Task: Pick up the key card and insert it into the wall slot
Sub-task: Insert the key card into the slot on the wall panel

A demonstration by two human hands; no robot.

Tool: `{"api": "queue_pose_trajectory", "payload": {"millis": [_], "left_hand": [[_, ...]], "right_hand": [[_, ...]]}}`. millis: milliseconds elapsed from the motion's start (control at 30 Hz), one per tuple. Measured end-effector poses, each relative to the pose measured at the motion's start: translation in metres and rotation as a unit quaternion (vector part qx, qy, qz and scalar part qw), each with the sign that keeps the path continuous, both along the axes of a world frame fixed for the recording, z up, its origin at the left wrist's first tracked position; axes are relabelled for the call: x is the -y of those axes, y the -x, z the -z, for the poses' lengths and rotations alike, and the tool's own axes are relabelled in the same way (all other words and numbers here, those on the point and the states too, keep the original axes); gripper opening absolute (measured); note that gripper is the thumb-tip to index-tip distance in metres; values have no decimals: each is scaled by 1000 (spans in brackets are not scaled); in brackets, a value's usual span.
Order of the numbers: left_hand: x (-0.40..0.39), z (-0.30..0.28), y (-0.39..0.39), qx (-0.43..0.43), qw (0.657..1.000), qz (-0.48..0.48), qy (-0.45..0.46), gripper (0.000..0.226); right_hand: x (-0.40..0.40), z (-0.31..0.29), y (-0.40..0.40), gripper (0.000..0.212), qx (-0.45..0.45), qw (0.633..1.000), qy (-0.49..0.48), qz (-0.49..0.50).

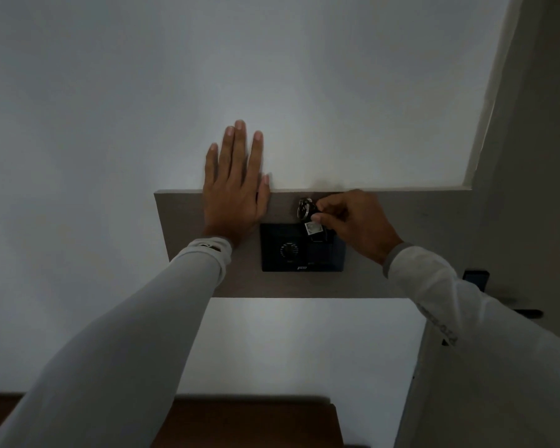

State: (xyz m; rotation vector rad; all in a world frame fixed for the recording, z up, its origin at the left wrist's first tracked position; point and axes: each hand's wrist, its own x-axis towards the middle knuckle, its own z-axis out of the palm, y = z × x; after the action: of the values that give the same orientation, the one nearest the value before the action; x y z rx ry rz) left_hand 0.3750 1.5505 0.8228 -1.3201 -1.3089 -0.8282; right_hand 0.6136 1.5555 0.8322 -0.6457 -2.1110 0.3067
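One key card (317,232), pinched by right hand (353,223)

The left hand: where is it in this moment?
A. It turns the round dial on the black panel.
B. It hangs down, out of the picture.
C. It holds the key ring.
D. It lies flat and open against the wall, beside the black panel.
D. The left hand is spread flat with fingers extended on the wall, to the left of the black panel, while the right hand pinches the key card at the panel's top.
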Motion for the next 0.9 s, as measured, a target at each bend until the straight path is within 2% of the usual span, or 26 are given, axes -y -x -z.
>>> {"api": "queue_pose_trajectory", "payload": {"millis": [67,167,267,400,533,600,733,900], "left_hand": [[0,0,0,0,1000,-1,-2,63],[2,-1,-1,0,1000,0,-3,63],[3,-1,-2,1,1000,-1,2,63],[2,-1,-2,1,1000,2,3,63],[0,-1,0,1,1000,5,0,63],[0,0,1,1,1000,6,1,63],[0,0,0,0,1000,13,-1,63],[0,0,1,-2,1000,6,5,63]], "right_hand": [[-2,-1,-1,39,2,1000,-3,5],[-2,0,0,14,38,999,-23,19],[0,-1,2,10,42,997,-61,32],[-3,-5,0,13,82,993,-65,59],[-5,-5,-9,14,-24,998,42,31],[-6,-6,-14,20,-18,997,72,-15],[-5,-12,-16,35,73,996,23,-39],[-3,-20,-9,17,91,995,-31,0]]}}
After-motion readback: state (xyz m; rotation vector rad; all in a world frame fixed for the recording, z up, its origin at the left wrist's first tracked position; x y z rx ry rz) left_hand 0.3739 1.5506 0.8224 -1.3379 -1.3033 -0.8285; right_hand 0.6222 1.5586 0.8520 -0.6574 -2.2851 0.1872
